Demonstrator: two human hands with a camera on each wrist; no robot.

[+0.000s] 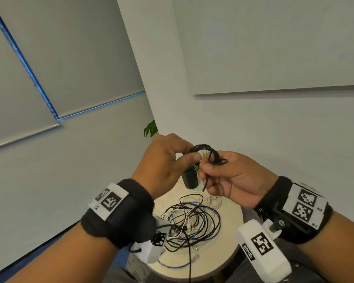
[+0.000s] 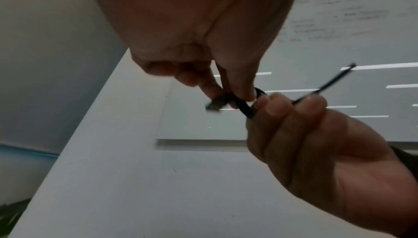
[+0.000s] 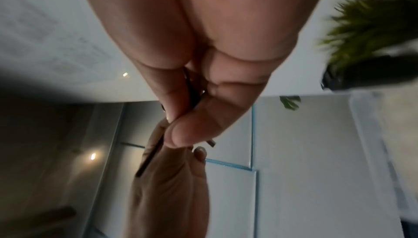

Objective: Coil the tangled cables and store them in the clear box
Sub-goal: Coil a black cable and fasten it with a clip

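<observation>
A small coiled black cable [image 1: 205, 152] is pinched between the thumb and curled fingers of the left hand [image 1: 164, 166], raised above the round pale table [image 1: 229, 237]. Its loose end is gripped by the curled fingers of the right hand [image 1: 231, 178]. Thin black, white and blue tangled cables [image 1: 192, 221] are heaped on the tabletop beneath. A dark cylindrical pot [image 1: 190, 178] holding green spiky blades is seen behind.
</observation>
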